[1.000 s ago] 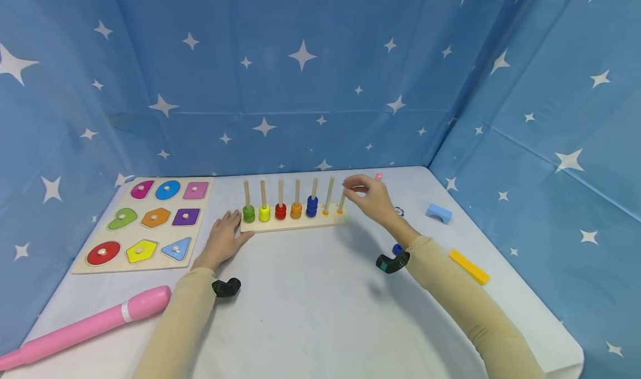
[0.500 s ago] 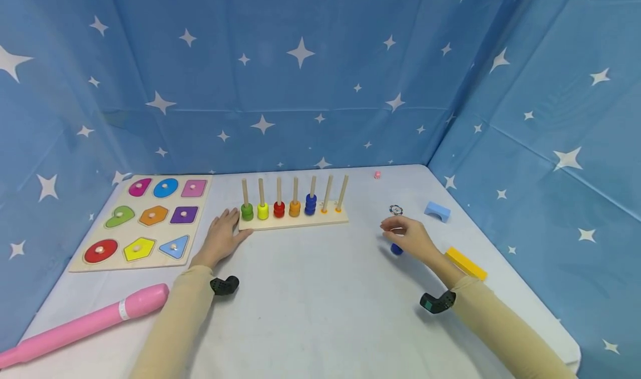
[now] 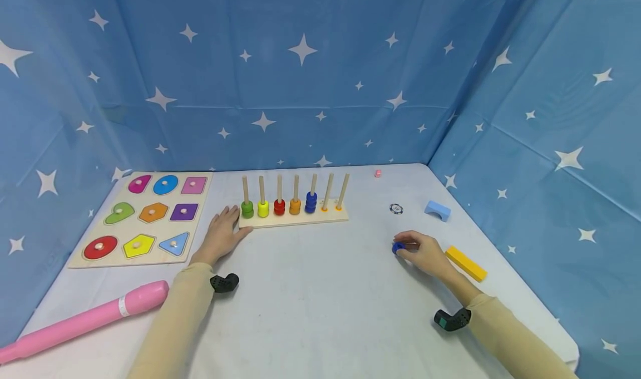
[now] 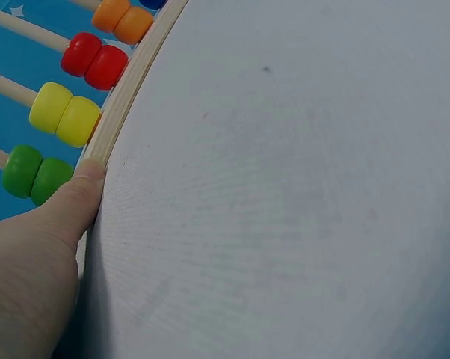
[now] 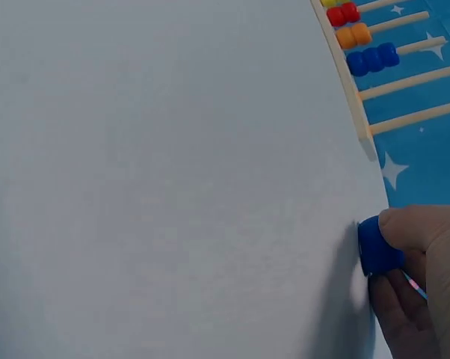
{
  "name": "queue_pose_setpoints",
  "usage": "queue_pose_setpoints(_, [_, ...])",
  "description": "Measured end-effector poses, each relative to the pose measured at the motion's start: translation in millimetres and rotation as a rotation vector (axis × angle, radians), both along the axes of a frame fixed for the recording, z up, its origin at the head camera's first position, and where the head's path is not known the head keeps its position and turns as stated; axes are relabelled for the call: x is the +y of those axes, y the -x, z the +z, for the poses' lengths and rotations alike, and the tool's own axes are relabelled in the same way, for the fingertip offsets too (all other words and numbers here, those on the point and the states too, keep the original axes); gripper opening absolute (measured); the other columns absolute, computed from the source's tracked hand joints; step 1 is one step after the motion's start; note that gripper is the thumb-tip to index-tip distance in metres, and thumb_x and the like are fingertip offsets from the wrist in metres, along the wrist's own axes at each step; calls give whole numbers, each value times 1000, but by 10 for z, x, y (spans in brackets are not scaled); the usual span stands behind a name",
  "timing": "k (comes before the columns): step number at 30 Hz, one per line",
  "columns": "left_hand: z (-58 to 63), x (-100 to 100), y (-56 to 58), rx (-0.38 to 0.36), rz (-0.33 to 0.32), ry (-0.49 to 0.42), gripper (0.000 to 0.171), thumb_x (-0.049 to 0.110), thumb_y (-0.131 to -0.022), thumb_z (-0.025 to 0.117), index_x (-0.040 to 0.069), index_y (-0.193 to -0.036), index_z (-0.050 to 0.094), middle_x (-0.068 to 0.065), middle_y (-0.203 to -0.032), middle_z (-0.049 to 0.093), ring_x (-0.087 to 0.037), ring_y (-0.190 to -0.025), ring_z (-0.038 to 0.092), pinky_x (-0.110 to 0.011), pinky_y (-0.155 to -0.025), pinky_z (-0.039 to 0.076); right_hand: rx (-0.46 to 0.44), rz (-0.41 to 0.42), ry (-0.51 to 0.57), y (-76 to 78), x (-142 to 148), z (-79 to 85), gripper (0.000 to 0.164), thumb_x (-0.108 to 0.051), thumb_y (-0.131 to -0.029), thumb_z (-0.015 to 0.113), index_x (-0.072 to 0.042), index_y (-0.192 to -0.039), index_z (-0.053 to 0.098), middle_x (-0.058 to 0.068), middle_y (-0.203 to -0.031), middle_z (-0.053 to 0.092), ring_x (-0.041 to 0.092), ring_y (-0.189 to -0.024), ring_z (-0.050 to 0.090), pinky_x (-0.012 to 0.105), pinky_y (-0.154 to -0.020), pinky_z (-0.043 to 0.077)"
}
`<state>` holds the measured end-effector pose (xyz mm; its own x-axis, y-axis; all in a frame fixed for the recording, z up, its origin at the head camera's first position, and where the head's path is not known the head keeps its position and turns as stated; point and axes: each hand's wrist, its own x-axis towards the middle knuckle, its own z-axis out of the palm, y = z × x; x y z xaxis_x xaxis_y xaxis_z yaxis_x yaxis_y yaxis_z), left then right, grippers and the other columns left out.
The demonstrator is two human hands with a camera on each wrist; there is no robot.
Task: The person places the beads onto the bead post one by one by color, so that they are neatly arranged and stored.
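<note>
My right hand (image 3: pixel 423 254) pinches a blue bead (image 5: pixel 378 247) between thumb and fingers, low over the white table at the right. At the left end of a wooden peg board (image 3: pixel 325 217) lies my left hand (image 3: pixel 220 237), its fingers extended and its thumb (image 4: pixel 87 179) touching the board's front edge. Upright pegs on the board carry green beads (image 3: pixel 247 209), yellow beads (image 3: pixel 263 208), red beads (image 3: pixel 279 207), orange beads (image 3: pixel 295 206) and blue beads (image 3: pixel 311 202). Two pegs at the right end (image 3: pixel 328 192) stand bare above orange bases.
A shape puzzle board (image 3: pixel 112 223) lies at the left, with a pink inflatable bat (image 3: pixel 95 318) before it. Near the right hand are a yellow block (image 3: pixel 466 263), a blue arch block (image 3: pixel 438 210) and a round chip (image 3: pixel 396 208). A small pink object (image 3: pixel 378 173) sits farther back.
My right hand has moved from the rightmost peg to the right and down, and has taken hold of the loose blue bead on the table. The left hand has stayed by the board.
</note>
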<state>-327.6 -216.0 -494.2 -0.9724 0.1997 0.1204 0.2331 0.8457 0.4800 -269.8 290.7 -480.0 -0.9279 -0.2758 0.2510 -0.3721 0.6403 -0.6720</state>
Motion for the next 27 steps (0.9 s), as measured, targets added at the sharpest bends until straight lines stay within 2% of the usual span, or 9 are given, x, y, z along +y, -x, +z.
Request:
queue_pose_setpoints(5, [-8, -15, -9, 1, 1, -2, 74, 39, -94, 56, -11, -142, 28, -28, -149, 24, -42, -139, 12, -54, -114, 5, 25, 15, 18, 109, -155, 86, 30, -4, -83, 71, -1, -112, 63, 12, -107, 67, 28, -95, 65, 36, -83, 55])
queue_pose_setpoints(10, [-21, -25, -18, 2, 4, -2, 75, 40, -94, 56, -10, -142, 29, -28, -148, 25, -42, -139, 13, -54, -114, 5, 59, 38, 71, 312, -486, 245, 31, -3, -83, 71, 2, -113, 62, 15, -108, 66, 29, -95, 65, 36, -83, 55])
queue_pose_setpoints(16, [-11, -10, -23, 20, 0, -11, 74, 38, -94, 56, -11, -142, 30, -28, -148, 26, -43, -139, 14, -54, -114, 6, 173, 94, 166, 583, -1004, 542, 31, 3, -82, 70, 8, -111, 61, 22, -105, 64, 35, -95, 63, 47, -83, 55])
queue_pose_setpoints(22, [2, 15, -35, 6, 2, -13, 73, 39, -94, 56, -11, -142, 29, -27, -149, 25, -42, -139, 13, -54, -114, 5, 248, 123, 142, 810, -1464, 890, 29, 0, -83, 70, 2, -111, 62, 14, -106, 65, 24, -95, 64, 34, -84, 55])
queue_pose_setpoints(27, [-1, 31, -34, 16, 5, -18, 73, 38, -94, 56, -11, -142, 30, -27, -148, 26, -42, -139, 13, -54, -114, 5, 267, 129, 116, 983, -1735, 1052, 28, -4, -85, 69, 0, -113, 62, 10, -107, 64, 19, -97, 62, 27, -84, 54])
